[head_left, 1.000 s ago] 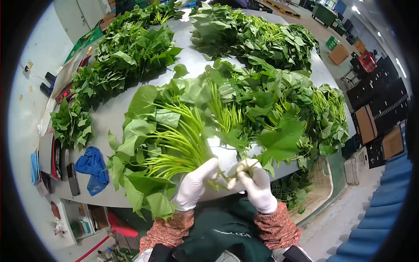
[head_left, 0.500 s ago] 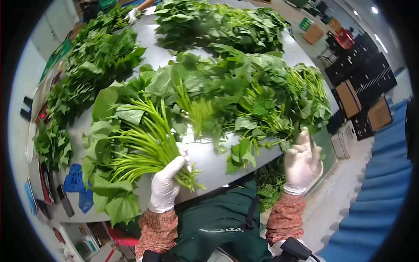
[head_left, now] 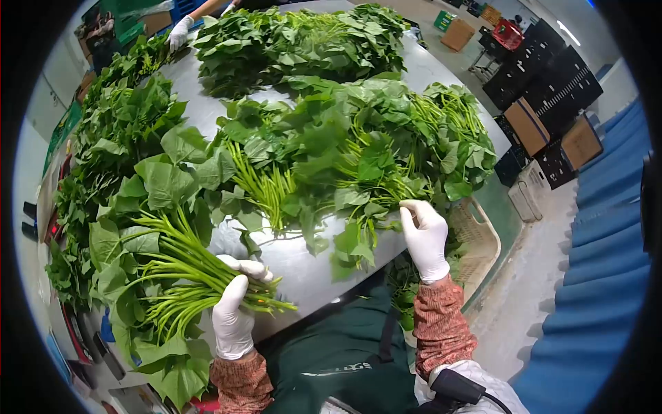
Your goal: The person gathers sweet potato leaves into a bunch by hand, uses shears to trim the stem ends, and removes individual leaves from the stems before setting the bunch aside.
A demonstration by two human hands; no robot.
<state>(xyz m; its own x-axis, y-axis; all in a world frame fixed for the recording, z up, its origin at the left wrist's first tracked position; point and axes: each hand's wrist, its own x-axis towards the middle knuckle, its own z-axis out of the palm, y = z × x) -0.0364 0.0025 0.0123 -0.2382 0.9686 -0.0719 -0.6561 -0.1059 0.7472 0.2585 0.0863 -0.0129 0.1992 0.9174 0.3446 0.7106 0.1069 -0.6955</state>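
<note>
My left hand [head_left: 236, 307], in a white glove, is wrapped round the stems of a leafy bunch [head_left: 183, 272]; its leaves fan out to the left. My right hand [head_left: 424, 238], also gloved, is at the near edge of the greens pile [head_left: 372, 159], with thumb and fingertips pinched at some stems. What lies between those fingertips is too small to make out. Between the two hands, a cluster of pale green stems [head_left: 265, 190] lies on the metal table [head_left: 314, 245].
More greens [head_left: 303, 45] lie at the table's far side and along its left. A co-worker's gloved hand [head_left: 181, 33] is at the far left. Below my right hand stands a cream crate [head_left: 479, 241]. Black crates [head_left: 545, 76] and a blue curtain [head_left: 607, 228] are at the right.
My right hand has moved left and up to the pile's edge, its fingers now closed together. My left hand still holds the bunch, now lower and further left in view. The view has shifted.
</note>
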